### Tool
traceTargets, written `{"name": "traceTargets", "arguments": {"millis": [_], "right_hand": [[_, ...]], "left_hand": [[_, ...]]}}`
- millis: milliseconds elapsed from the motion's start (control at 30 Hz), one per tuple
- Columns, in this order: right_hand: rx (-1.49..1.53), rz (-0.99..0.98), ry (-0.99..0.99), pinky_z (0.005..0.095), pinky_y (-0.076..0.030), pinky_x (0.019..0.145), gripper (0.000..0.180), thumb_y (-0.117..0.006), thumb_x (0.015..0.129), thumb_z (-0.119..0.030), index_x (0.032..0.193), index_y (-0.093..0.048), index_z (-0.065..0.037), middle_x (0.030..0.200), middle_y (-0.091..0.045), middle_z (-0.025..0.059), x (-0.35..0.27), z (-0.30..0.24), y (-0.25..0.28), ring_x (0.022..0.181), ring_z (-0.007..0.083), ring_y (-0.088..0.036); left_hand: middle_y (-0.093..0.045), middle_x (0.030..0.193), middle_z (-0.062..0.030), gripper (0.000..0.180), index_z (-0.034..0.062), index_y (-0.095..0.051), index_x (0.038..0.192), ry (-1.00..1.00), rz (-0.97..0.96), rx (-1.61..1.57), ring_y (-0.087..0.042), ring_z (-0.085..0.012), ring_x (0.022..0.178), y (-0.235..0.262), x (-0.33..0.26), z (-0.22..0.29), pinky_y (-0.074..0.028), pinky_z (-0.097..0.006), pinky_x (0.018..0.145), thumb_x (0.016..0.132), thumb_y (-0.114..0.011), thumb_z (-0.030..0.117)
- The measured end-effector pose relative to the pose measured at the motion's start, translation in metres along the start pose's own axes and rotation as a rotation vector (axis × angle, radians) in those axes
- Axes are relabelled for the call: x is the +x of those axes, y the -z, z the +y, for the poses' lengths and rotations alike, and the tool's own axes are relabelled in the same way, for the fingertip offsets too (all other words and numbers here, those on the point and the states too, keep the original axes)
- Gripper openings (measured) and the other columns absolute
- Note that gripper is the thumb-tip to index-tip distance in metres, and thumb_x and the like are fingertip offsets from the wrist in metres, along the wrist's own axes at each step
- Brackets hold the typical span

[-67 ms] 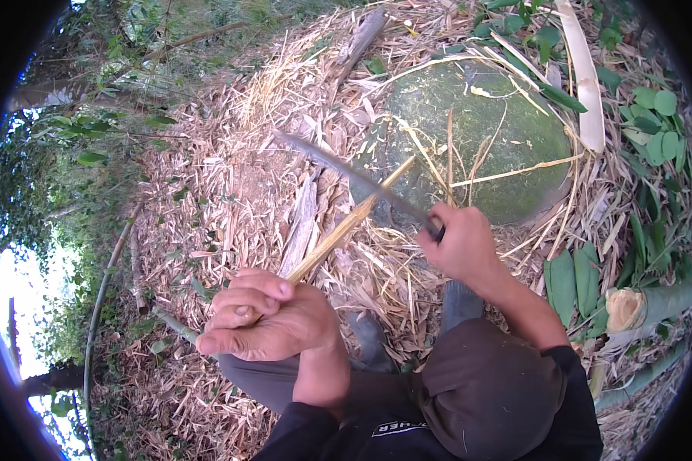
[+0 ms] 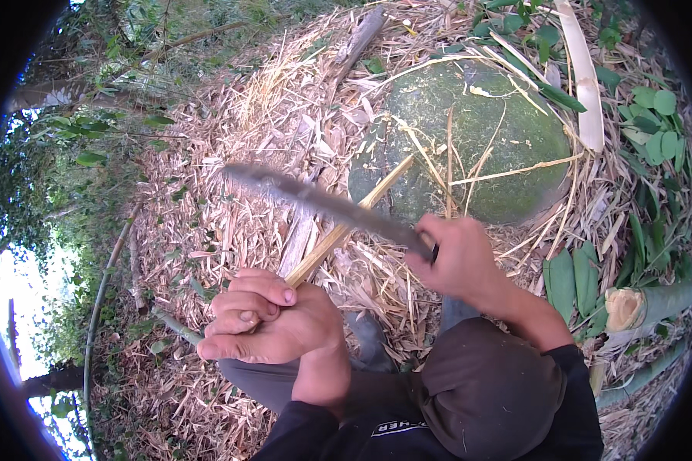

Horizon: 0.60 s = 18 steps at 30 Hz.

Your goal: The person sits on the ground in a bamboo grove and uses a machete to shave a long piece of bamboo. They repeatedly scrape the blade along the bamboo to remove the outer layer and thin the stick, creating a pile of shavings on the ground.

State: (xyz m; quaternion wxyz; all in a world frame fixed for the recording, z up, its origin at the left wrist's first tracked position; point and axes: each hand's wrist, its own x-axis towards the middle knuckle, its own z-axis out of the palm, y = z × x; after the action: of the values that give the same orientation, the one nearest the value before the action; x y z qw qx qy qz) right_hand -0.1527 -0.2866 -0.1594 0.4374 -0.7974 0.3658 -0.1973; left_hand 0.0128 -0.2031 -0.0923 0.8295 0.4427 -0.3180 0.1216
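Knife (image 2: pixel 284 187) slants across mid-frame, blurred, your right hand's (image 2: pixel 457 261) fingers closed tight on its handle, right of centre! Its blade crosses over the pale stick (image 2: pixel 319 254), touching or not you can't tell, while your left hand (image 2: pixel 277 315), lower left of centre, curls its fingers round the stick's lower end. Upper right, the mossy rock (image 2: pixel 438 92) lies strewn with strips (image 2: pixel 515 171).
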Motion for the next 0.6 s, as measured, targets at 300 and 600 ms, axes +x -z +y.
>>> {"name": "traceTargets", "arguments": {"millis": [300,600], "right_hand": [[0.027,-0.150,0.239,0.0445,-0.054,0.056,0.029,-0.079,0.070,-0.024,0.082,-0.059,-0.007,0.071,-0.066,0.0115,-0.005,-0.045,0.022,0.065,0.0335,-0.069],[0.029,-0.223,0.262,0.0404,-0.050,0.055,0.029,-0.079,0.065,-0.018,0.084,-0.061,-0.006,0.069,-0.062,0.0120,-0.007,-0.058,0.048,0.063,0.0322,-0.066]], "left_hand": [[-0.040,0.073,0.0045,0.042,0.0161,-0.036,0.071,-0.158,0.440,0.260,-0.048,-0.0096,0.076,-0.026,-0.003,0.003,-0.045,-0.030,0.086,0.107,-0.041,0.037],[-0.051,0.075,0.0031,0.031,0.0145,-0.054,0.077,0.405,0.251,-0.882,-0.057,-0.0123,0.084,0.029,-0.017,0.028,-0.048,-0.030,0.087,0.103,-0.044,0.028]]}}
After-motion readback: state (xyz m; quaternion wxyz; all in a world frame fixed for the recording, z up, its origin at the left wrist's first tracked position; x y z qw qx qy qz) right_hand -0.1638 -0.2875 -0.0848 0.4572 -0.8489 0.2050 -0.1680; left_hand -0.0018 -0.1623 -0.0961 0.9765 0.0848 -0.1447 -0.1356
